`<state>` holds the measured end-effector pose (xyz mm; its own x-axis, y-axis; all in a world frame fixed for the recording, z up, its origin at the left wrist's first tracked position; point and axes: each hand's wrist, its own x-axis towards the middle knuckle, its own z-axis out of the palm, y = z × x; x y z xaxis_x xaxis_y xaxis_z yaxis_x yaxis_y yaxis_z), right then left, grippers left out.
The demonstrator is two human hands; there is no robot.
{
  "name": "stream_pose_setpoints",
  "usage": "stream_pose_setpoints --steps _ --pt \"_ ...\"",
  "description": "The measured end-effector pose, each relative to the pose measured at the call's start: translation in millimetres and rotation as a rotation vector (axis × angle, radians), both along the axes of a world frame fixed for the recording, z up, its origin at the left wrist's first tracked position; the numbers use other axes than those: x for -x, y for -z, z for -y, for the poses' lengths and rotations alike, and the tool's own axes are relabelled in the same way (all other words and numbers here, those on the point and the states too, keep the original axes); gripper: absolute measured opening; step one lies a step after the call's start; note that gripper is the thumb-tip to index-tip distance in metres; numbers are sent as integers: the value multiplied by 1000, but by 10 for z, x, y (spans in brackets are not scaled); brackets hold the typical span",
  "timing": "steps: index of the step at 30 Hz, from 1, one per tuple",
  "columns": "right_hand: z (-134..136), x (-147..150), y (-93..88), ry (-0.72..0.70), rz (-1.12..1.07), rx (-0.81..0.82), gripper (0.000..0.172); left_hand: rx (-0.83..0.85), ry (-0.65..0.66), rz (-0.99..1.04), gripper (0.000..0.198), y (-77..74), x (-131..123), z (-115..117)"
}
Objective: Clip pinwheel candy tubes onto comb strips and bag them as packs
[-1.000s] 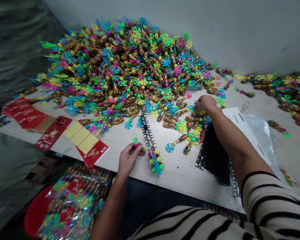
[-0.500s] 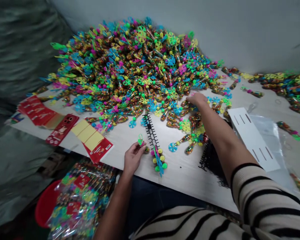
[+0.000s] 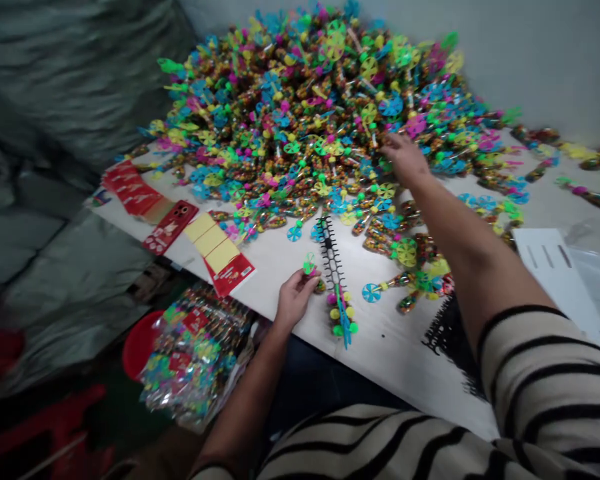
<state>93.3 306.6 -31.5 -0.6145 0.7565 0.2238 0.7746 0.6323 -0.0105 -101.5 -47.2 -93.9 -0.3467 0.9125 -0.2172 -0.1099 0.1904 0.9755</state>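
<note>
Near left, bagged packs beside a red tub. Over the worktop, my hands are well apart. Left hand pinches a pinwheel candy tube, just beside a black comb strip. Right hand touches the far heap of tubes, grip unclear.

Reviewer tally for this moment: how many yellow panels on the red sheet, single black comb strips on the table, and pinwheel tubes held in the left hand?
Yellow panels: 3
Single black comb strip: 1
Pinwheel tube in left hand: 1
Total: 5
</note>
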Motion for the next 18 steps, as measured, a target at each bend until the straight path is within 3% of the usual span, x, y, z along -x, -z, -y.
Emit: stream_pose_setpoints --steps 2,4,6,8,11,15,18 --pt "245 -84 -123 59 -196 -38 33 -18 23 12 32 2 -12 11" --pt "672 -213 -243 55 -365 -38 30 -43 41 24 32 38 -31 28" --pt "1230 -342 -306 5 -496 173 29 -65 52 9 33 88 -62 53" --pt "1806 -414 -276 -174 -455 470 28 -81 67 -62 32 125 -95 85" --pt "2463 -368 -93 -338 -412 611 30 -135 121 -268 29 119 -129 129" --pt "2812 -200 159 -321 -548 609 26 -222 275 -494 27 36 -148 163" --pt "2862 -139 252 -280 -649 619 23 -216 248 -449 29 20 -177 175"
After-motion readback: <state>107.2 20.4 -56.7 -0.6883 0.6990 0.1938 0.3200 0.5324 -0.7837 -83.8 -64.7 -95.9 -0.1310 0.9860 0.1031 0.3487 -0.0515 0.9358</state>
